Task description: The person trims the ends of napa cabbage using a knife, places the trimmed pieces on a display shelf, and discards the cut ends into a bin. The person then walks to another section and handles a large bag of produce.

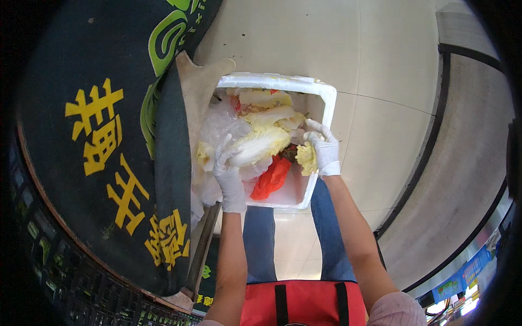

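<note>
My left hand (231,179), in a white glove, holds the stem end of a pale napa cabbage (261,146) over a white foam box (328,102). My right hand (325,148), gloved too, pinches a crumpled yellow cabbage leaf (306,159) at the box's right rim. Loose cabbage leaves (265,100) lie at the far side of the box. A clear plastic bag (222,118) bunches along its left side, and a red plastic bag (272,179) rests near the front. The left fingertips are partly lost against the clear plastic.
At the left stands a surface covered by a dark green mat (122,53) with yellow lettering. Its folded edge shows a tan backing (200,81) beside the box. Black plastic crates (102,293) line the lower left. Pale floor tiles (285,36) lie beyond, with a grey black-edged panel (452,163) at right.
</note>
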{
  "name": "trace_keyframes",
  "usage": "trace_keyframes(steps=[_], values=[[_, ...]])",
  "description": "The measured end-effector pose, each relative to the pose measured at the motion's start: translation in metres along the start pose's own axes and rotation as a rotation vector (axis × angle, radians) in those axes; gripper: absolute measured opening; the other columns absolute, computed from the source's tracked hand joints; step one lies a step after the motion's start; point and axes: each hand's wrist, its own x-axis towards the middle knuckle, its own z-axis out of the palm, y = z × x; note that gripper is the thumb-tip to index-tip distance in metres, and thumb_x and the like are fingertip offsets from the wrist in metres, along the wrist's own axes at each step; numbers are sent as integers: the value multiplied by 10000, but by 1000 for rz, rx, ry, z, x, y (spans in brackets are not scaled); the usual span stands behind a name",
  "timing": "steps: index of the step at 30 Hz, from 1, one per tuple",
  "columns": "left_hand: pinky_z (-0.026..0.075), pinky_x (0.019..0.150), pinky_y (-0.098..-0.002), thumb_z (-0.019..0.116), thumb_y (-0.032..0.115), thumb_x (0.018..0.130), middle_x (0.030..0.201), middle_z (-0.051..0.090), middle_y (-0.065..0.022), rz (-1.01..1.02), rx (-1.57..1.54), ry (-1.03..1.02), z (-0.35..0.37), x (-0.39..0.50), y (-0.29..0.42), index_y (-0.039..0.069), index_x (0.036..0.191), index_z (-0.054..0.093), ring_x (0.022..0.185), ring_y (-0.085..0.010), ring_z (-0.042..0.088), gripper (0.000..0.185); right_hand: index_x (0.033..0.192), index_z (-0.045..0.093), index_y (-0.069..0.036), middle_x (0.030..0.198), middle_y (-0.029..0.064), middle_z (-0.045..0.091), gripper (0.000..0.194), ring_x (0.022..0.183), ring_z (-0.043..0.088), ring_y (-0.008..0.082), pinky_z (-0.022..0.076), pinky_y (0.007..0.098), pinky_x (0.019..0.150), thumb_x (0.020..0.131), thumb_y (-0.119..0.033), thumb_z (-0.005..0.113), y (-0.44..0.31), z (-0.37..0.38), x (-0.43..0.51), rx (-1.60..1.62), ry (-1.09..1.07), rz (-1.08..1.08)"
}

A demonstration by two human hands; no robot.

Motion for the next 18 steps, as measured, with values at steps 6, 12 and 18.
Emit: trace_keyframes(steps=[6, 12, 18], values=[[441, 974, -344, 540, -65, 783, 1246, 571, -103, -293, -521, -22, -41, -30, 2, 69, 825, 651, 1126, -203, 540, 179, 1213, 588, -29, 1027, 94, 664, 375, 887, 618, 132, 501, 264, 809, 839, -37, 603, -83, 2, -29, -135, -352, 104], [479, 919, -337, 545, -9, 821, 1161, 610, -86, -350, -572, -141, -50, -42, 21, 75, 866, 651, 1077, -196, 566, 142, 1213, 585, -68, 1061, 207, 631, 595, 907, 627, 339, 508, 356, 787, 741, -417, 683, -98, 59, -74, -1299, -859, -359], [504, 848, -324, 503, 58, 869, 1038, 618, -82, -591, -788, -61, -48, -51, 8, 63, 912, 623, 983, -188, 583, 127, 1044, 630, -17, 810, 225, 644, 353, 746, 638, 322, 508, 378, 680, 842, -306, 618, -61, 75, -91, -1164, -745, -224]])
